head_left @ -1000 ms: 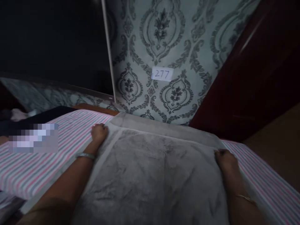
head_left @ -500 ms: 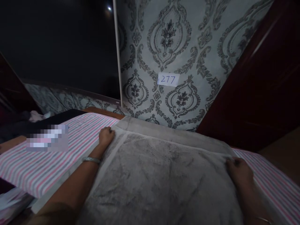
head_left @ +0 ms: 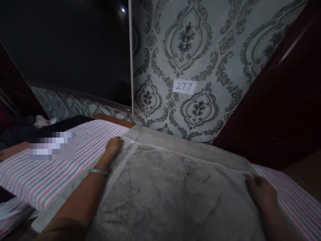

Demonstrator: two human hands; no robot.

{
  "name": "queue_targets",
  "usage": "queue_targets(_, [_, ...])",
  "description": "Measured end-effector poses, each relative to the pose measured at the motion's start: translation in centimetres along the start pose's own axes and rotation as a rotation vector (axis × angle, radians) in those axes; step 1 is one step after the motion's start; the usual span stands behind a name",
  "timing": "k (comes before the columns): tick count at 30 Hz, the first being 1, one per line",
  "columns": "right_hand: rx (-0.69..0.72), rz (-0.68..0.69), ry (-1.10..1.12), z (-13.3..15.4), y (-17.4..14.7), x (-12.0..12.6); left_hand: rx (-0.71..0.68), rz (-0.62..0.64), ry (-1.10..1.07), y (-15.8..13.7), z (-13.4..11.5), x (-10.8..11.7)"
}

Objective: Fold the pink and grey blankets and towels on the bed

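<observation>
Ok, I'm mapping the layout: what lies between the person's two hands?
The creased grey cloth spans the stretch between the left hand and the right hand, as the head view shows.

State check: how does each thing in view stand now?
Gray cloth: spread out, wrinkled.
Left hand: curled at gray cloth's far left corner.
Right hand: curled at its far right corner.
Striped cloth: spread beneath.
Screen: dark.
Paper: on wall, marked 277.

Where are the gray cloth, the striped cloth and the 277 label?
Gray cloth point(head_left: 178, 190), head view: its broad middle.
Striped cloth point(head_left: 67, 169), head view: stripes at image left.
277 label point(head_left: 184, 86), head view: its middle digit.
</observation>
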State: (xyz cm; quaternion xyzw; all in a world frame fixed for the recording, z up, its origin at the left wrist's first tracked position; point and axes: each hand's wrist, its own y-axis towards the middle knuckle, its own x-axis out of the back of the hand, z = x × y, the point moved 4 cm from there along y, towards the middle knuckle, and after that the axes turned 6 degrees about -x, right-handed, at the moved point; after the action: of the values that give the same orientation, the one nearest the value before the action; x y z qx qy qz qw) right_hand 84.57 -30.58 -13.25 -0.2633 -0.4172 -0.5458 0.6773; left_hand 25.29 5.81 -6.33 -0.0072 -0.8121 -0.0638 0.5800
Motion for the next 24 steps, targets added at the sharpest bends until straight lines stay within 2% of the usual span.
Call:
queue_targets(5, [0.005, 0.001, 0.015, 0.3, -0.3, 0.3, -0.035, -0.055, 0.009, 0.1, 0.0, -0.3])
queue_targets(15, [-0.141, -0.044, 0.223, 3.0, -3.8, 3.5, 0.002, -0.055, -0.002, 1.1, -0.1, -0.9])
queue_targets(21, [-0.123, 0.044, 0.303, 2.4, -3.2, 3.1, -0.029, -0.085, -0.107, 1.3, 0.0, -0.7])
queue_targets(24, [-0.086, 0.003, 0.323, 1.5, -2.0, 2.4, -0.037, -0.109, -0.181, 1.3, -0.1, -0.6])
